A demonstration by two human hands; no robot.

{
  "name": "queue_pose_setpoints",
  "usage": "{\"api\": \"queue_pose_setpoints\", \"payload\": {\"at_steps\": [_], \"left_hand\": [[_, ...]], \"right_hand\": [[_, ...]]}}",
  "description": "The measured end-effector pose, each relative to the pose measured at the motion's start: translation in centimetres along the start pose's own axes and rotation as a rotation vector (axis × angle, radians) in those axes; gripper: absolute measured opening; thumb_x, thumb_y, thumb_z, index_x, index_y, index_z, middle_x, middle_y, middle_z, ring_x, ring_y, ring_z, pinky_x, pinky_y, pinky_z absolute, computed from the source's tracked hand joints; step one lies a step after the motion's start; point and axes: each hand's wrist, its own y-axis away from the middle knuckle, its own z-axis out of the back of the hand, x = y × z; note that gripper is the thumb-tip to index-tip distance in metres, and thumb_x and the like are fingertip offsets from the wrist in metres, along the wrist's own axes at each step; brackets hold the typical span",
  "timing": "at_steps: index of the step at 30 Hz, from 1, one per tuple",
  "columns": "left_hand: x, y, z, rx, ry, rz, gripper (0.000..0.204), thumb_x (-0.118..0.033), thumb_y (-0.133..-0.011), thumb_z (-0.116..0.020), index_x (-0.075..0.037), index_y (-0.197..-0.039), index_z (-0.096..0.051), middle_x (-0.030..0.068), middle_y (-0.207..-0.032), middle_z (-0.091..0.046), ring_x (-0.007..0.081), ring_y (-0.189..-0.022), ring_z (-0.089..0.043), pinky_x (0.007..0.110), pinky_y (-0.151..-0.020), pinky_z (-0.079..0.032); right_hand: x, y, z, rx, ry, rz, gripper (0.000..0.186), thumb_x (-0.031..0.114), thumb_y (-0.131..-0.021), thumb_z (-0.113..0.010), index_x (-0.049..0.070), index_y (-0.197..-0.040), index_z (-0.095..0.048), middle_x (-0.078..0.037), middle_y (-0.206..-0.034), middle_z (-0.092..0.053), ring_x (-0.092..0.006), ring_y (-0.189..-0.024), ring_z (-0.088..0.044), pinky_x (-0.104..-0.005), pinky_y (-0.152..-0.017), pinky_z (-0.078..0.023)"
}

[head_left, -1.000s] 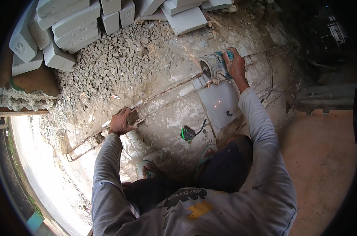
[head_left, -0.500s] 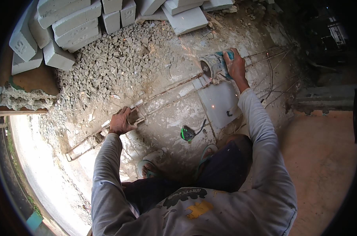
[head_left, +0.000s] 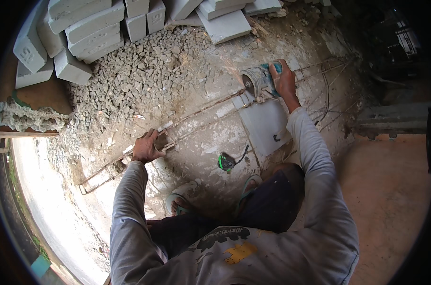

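My right hand (head_left: pixel 286 83) is closed on a teal angle grinder (head_left: pixel 260 81), whose disc sits at a long rusty rebar frame (head_left: pixel 206 107) lying on the ground, with faint sparks flying up and left. My left hand (head_left: pixel 146 145) grips the frame farther left, fingers wrapped over it. Beneath the grinder is a flat grey sheet (head_left: pixel 263 128), with a small dark object (head_left: pixel 277 137) on it. A black-and-green tape measure (head_left: pixel 226 161) lies between my hands, above my sandalled feet.
Stacked light-grey blocks (head_left: pixel 92 35) line the upper left, with gravel (head_left: pixel 125 69) in front. A broken wall edge (head_left: pixel 32 116) is at left, beside a bright paved strip. Loose bars and wire (head_left: pixel 334 95) lie to the right, near a concrete ledge (head_left: pixel 386 118) and reddish floor (head_left: pixel 381 199).
The sparks have thinned, and the bright specks seen earlier over the grey sheet are gone. My hands and the grinder have stayed in nearly the same places.
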Motion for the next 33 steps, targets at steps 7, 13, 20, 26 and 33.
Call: {"api": "queue_pose_setpoints", "payload": {"at_steps": [7, 13, 20, 26, 33], "left_hand": [[0.09, 0.03, -0.31, -0.029, 0.005, -0.018, 0.082, -0.043, -0.061, -0.094, -0.009, -0.126, -0.055, 0.0128, -0.123, -0.064, 0.0404, -0.11, -0.068, 0.049, -0.09, -0.057], [0.62, 0.02, -0.69, -0.014, 0.01, -0.012, 0.087, -0.043, -0.061, -0.093, -0.009, -0.131, -0.054, 0.0131, -0.125, -0.064, 0.0409, -0.11, -0.068, 0.049, -0.09, -0.058], [0.26, 0.01, -0.4, -0.004, 0.001, 0.002, 0.087, -0.043, -0.062, -0.093, -0.009, -0.131, -0.053, 0.0137, -0.125, -0.063, 0.0418, -0.11, -0.068, 0.05, -0.09, -0.058], [0.82, -0.2, -0.69, 0.088, -0.05, 0.024, 0.1, -0.052, -0.066, -0.092, -0.009, -0.145, -0.047, 0.015, -0.143, -0.059, 0.0411, -0.118, -0.069, 0.052, -0.095, -0.058], [0.43, -0.16, -0.64, -0.026, -0.002, -0.011, 0.082, -0.042, -0.061, -0.094, -0.009, -0.125, -0.054, 0.0137, -0.122, -0.063, 0.0411, -0.11, -0.068, 0.05, -0.09, -0.057]], "right_hand": [[-0.04, 0.07, -0.2, -0.009, -0.035, 0.015, 0.041, 0.038, -0.102, -0.071, 0.008, -0.13, -0.066, -0.03, -0.104, -0.074, -0.0515, -0.103, -0.07, -0.0559, -0.085, -0.055], [0.05, -0.01, -0.31, -0.022, -0.048, 0.032, 0.04, 0.038, -0.102, -0.072, 0.008, -0.129, -0.066, -0.029, -0.102, -0.075, -0.0512, -0.1, -0.071, -0.0553, -0.084, -0.055], [0.01, 0.0, -0.19, 0.005, -0.061, 0.017, 0.04, 0.037, -0.102, -0.071, 0.008, -0.129, -0.066, -0.03, -0.101, -0.074, -0.0523, -0.1, -0.071, -0.0557, -0.084, -0.055], [0.01, 0.11, -0.06, 0.014, -0.039, 0.0, 0.04, 0.036, -0.102, -0.071, 0.008, -0.13, -0.065, -0.03, -0.103, -0.074, -0.0526, -0.101, -0.071, -0.0563, -0.085, -0.055], [0.01, 0.09, 0.06, 0.015, -0.017, -0.007, 0.043, 0.039, -0.102, -0.071, 0.007, -0.13, -0.065, -0.029, -0.105, -0.075, -0.0525, -0.103, -0.07, -0.057, -0.086, -0.055]]}}
